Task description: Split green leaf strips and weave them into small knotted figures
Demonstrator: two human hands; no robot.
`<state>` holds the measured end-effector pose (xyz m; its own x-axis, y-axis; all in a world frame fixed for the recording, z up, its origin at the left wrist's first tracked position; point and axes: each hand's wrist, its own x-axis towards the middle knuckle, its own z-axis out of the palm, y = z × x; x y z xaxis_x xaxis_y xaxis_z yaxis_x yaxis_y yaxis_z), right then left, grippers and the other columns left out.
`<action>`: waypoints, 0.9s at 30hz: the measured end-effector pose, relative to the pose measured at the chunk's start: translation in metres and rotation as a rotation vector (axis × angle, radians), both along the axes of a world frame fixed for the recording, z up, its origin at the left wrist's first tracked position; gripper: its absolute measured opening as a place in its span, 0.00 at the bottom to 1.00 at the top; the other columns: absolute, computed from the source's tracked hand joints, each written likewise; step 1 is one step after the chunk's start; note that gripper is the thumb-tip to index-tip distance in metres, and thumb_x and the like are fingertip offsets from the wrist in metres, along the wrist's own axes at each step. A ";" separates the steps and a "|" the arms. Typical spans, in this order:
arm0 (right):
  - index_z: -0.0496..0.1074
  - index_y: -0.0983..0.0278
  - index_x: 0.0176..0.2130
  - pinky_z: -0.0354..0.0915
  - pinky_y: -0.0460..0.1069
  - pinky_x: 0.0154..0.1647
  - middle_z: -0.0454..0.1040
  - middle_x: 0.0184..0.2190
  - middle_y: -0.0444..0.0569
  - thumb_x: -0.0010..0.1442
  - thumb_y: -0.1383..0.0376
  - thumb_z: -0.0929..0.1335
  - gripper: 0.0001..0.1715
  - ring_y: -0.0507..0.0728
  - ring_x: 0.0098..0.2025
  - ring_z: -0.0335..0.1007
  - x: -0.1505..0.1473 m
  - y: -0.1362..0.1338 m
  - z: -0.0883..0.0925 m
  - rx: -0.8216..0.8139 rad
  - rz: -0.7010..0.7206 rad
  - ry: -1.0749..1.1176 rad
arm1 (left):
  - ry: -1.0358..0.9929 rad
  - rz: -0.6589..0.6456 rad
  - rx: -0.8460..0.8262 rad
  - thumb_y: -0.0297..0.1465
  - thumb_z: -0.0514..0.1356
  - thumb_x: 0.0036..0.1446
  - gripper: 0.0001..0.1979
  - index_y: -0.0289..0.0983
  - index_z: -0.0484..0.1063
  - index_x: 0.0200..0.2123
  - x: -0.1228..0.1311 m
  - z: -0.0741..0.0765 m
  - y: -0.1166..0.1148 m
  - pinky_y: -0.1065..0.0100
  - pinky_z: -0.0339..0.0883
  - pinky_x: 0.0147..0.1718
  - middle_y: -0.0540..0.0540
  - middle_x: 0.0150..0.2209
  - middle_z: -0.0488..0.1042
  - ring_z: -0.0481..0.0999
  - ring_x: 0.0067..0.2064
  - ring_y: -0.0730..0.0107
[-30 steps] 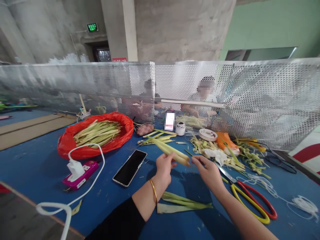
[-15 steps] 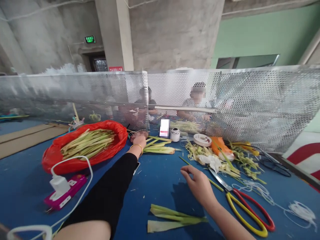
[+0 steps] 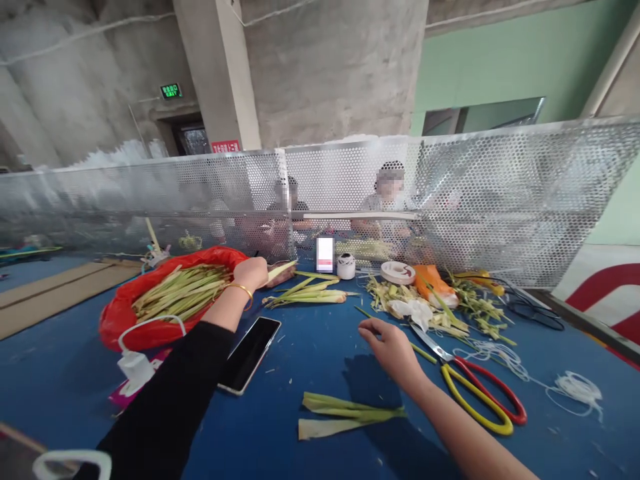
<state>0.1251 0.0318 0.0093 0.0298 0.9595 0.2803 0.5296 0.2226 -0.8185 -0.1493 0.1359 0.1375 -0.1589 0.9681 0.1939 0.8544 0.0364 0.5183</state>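
Note:
My left hand point(image 3: 251, 272) is at the right rim of the red plastic bag point(image 3: 113, 319), back of the hand toward me. A pale green leaf strip point(image 3: 284, 269) sticks out to the right from its closed fingers; the fingertips are hidden. My right hand point(image 3: 386, 343) hovers over the table with fingers curled together and nothing visible in them. Below it lies a split green leaf piece point(image 3: 345, 415). Scissors point(image 3: 457, 367) with one red and one yellow handle rest beside my right wrist. A small bundle of leaf stalks point(image 3: 315, 292) lies ahead, between the hands.
A phone point(image 3: 250, 355) lies by my left forearm, near a purple power strip point(image 3: 123, 397). Another phone point(image 3: 325, 255) stands upright beside a white jar point(image 3: 346, 267). Tape roll point(image 3: 398, 272), leaf scraps point(image 3: 385, 301) and white string point(image 3: 577, 390) lie right. A perforated metal screen point(image 3: 345, 177) separates me from other people.
My left hand has moved left, from beside the stalk bundle to the red bag's rim, and a leaf strip now shows at it. The lying phone is uncovered. My right hand stays nearly still.

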 end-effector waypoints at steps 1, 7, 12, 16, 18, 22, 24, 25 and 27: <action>0.75 0.60 0.30 0.60 0.50 0.33 0.77 0.27 0.47 0.55 0.58 0.65 0.12 0.59 0.30 0.70 0.000 0.000 0.001 -0.002 0.005 0.023 | -0.070 -0.039 -0.056 0.36 0.58 0.60 0.16 0.35 0.69 0.49 0.002 0.001 -0.010 0.58 0.70 0.43 0.42 0.48 0.71 0.73 0.46 0.63; 0.75 0.64 0.38 0.65 0.50 0.37 0.79 0.34 0.51 0.57 0.52 0.64 0.21 0.60 0.38 0.73 0.000 -0.014 0.013 -0.010 0.100 0.205 | -0.553 -0.358 -0.194 0.35 0.61 0.55 0.10 0.36 0.76 0.38 0.069 -0.042 -0.086 0.69 0.69 0.33 0.42 0.36 0.79 0.78 0.33 0.68; 0.76 0.65 0.40 0.64 0.49 0.37 0.78 0.33 0.50 0.52 0.50 0.69 0.24 0.57 0.36 0.72 -0.003 -0.039 0.018 -0.150 0.242 0.543 | -1.148 -0.418 -0.391 0.35 0.68 0.41 0.13 0.34 0.76 0.30 0.120 -0.089 -0.127 0.72 0.64 0.28 0.45 0.27 0.76 0.73 0.28 0.72; 0.74 0.65 0.30 0.60 0.46 0.29 0.75 0.24 0.46 0.42 0.54 0.76 0.20 0.53 0.27 0.67 -0.002 -0.045 0.010 -0.239 0.127 0.675 | -1.101 -0.382 -0.317 0.32 0.66 0.42 0.09 0.33 0.74 0.28 0.132 -0.105 -0.132 0.73 0.58 0.25 0.49 0.24 0.73 0.70 0.26 0.74; 0.71 0.65 0.27 0.59 0.46 0.28 0.73 0.23 0.44 0.41 0.54 0.76 0.20 0.51 0.26 0.66 -0.001 -0.044 0.006 -0.282 0.132 0.721 | -1.137 -0.408 -0.324 0.30 0.65 0.42 0.07 0.34 0.72 0.26 0.132 -0.108 -0.130 0.73 0.58 0.24 0.51 0.23 0.71 0.69 0.25 0.76; 0.70 0.65 0.27 0.60 0.45 0.29 0.72 0.23 0.44 0.44 0.56 0.76 0.18 0.50 0.25 0.65 0.001 -0.045 0.007 -0.370 0.282 0.824 | -1.373 -0.556 -0.511 0.29 0.65 0.42 0.08 0.34 0.71 0.27 0.126 -0.109 -0.128 0.71 0.64 0.30 0.51 0.23 0.70 0.69 0.26 0.75; 0.70 0.65 0.28 0.59 0.45 0.29 0.73 0.24 0.44 0.45 0.56 0.76 0.18 0.50 0.25 0.66 0.003 -0.046 0.009 -0.369 0.325 0.838 | -1.441 -0.615 -0.643 0.30 0.65 0.44 0.09 0.33 0.72 0.30 0.124 -0.110 -0.128 0.70 0.65 0.31 0.49 0.25 0.72 0.70 0.27 0.74; 0.70 0.65 0.28 0.59 0.45 0.28 0.73 0.24 0.44 0.45 0.56 0.76 0.17 0.50 0.25 0.65 0.004 -0.046 0.010 -0.359 0.331 0.838 | -1.448 -0.637 -0.690 0.30 0.65 0.44 0.10 0.32 0.73 0.31 0.123 -0.110 -0.127 0.71 0.65 0.32 0.48 0.25 0.72 0.71 0.28 0.74; 0.70 0.65 0.27 0.57 0.45 0.27 0.72 0.23 0.44 0.45 0.57 0.76 0.17 0.49 0.24 0.64 0.006 -0.046 0.012 -0.337 0.323 0.844 | -1.422 -0.666 -0.719 0.30 0.66 0.45 0.11 0.31 0.73 0.33 0.121 -0.111 -0.127 0.71 0.66 0.33 0.46 0.28 0.74 0.72 0.30 0.73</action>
